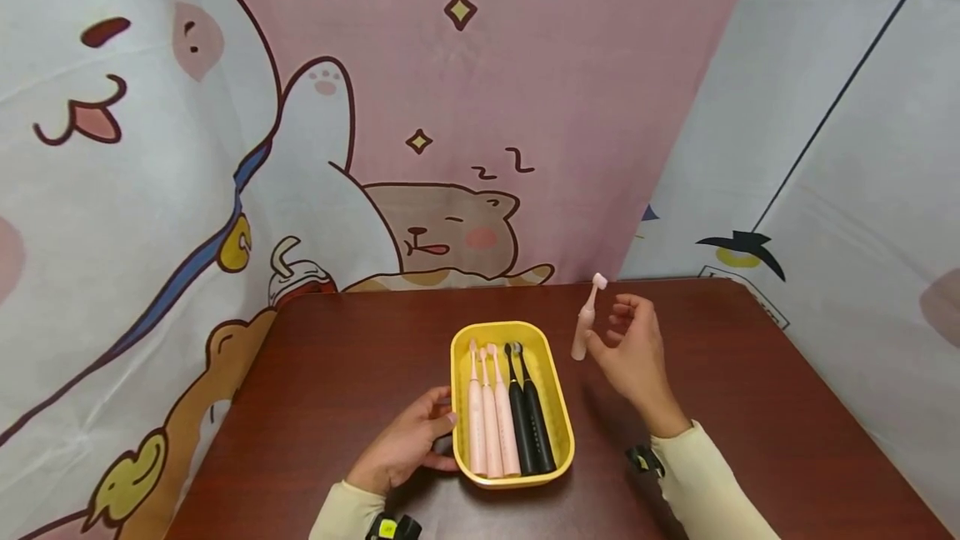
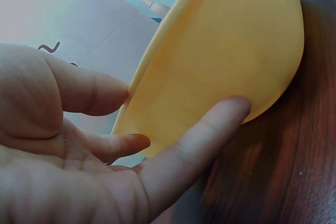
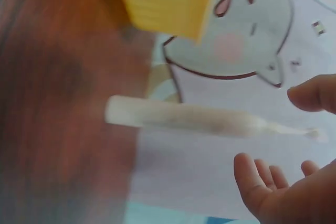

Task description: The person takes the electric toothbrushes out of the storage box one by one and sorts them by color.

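A yellow plastic basket [image 1: 561, 432] holds several electric toothbrushes side by side: pink ones [image 1: 491, 432] on the left, two black ones [image 1: 531, 423] on the right. My left hand [image 1: 408, 440] touches the basket's left side, fingers fairly straight; in the left wrist view a fingertip [image 2: 233, 109] rests against the outer wall. Right of the basket, another pink toothbrush [image 1: 585, 327] stands nearly upright, bristle end up. Beside it is my right hand [image 1: 636, 357], fingers spread. The right wrist view, blurred, shows a gap between those fingers and the toothbrush.
The basket sits on a dark red-brown wooden table [image 1: 352, 357]. A cartoon-printed cloth [image 1: 585, 107] hangs behind the table and along both sides.
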